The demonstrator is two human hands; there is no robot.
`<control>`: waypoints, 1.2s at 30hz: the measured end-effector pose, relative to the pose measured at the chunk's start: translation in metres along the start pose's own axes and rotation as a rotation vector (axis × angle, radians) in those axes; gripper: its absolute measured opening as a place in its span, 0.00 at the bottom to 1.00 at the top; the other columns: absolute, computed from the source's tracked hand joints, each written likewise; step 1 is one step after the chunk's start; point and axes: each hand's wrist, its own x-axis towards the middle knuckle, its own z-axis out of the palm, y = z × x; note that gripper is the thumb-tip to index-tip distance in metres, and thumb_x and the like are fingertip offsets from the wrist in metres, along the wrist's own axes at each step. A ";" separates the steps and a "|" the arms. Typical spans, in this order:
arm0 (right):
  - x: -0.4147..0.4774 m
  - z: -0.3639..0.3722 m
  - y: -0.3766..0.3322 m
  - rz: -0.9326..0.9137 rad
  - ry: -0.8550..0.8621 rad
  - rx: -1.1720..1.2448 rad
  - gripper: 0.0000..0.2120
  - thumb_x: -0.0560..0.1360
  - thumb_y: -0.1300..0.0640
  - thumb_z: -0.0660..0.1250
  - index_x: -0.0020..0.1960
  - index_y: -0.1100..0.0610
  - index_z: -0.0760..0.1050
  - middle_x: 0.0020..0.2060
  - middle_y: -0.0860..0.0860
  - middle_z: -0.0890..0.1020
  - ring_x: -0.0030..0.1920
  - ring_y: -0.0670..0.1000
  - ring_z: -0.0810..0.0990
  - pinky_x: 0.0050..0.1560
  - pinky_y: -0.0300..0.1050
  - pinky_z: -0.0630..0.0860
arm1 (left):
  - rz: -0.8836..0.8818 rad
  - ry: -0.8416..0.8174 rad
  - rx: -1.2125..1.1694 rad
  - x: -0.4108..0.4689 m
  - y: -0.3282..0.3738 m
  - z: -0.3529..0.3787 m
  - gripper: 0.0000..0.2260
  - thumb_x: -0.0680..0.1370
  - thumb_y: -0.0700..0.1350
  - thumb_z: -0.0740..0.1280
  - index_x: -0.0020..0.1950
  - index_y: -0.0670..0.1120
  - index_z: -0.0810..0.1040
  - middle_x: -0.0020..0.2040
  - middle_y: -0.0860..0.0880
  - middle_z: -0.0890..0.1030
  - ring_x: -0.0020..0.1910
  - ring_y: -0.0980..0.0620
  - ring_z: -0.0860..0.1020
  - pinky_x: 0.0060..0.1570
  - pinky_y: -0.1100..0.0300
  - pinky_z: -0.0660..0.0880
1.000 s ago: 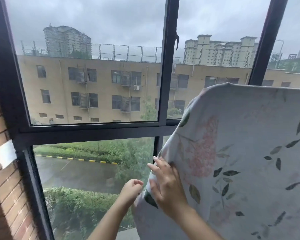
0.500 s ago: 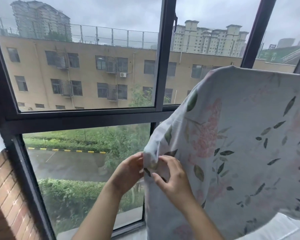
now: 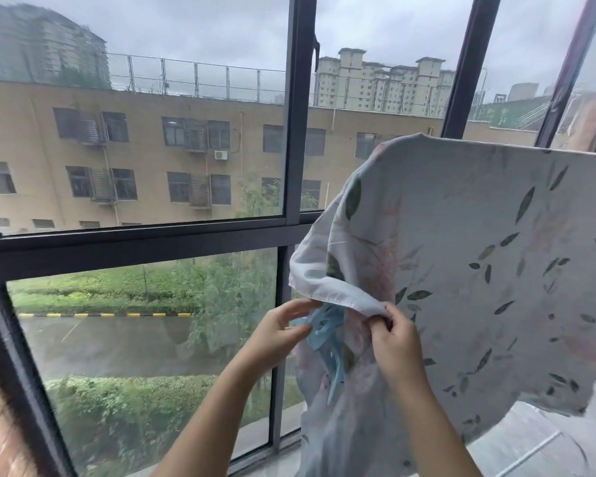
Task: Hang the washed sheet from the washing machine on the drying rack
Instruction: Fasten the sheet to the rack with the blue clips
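Right hand (image 3: 396, 346): lower centre, fingers curled, pinching the sheet's turned-up edge.
Left hand (image 3: 283, 335): just left of it, half open, thumb and fingertips nipping a blue piece (image 3: 327, 339) under that edge.
Sheet (image 3: 479, 270): right half, draped from upper right, left edge folded back, bottom hanging free.
Window frame (image 3: 295, 166): close behind, dark bars; open room to the left.
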 end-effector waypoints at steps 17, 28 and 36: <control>0.023 -0.016 -0.016 0.035 0.043 0.093 0.09 0.76 0.62 0.61 0.39 0.59 0.78 0.27 0.51 0.70 0.30 0.48 0.67 0.33 0.45 0.66 | -0.037 0.232 0.585 0.020 -0.006 -0.001 0.28 0.65 0.56 0.75 0.61 0.47 0.77 0.50 0.53 0.80 0.48 0.57 0.78 0.50 0.58 0.78; 0.023 -0.011 -0.021 0.023 0.260 0.152 0.09 0.78 0.64 0.59 0.44 0.58 0.77 0.27 0.49 0.72 0.27 0.44 0.67 0.29 0.36 0.66 | 0.134 0.441 0.627 -0.015 0.011 -0.025 0.17 0.69 0.46 0.76 0.57 0.46 0.80 0.46 0.53 0.82 0.44 0.57 0.80 0.48 0.56 0.79; 0.008 0.007 -0.023 0.030 0.229 0.184 0.09 0.77 0.65 0.59 0.51 0.60 0.78 0.40 0.51 0.80 0.40 0.42 0.76 0.36 0.28 0.69 | 0.025 0.505 0.443 -0.072 0.015 -0.045 0.17 0.68 0.41 0.77 0.55 0.46 0.80 0.44 0.57 0.82 0.44 0.61 0.81 0.46 0.65 0.79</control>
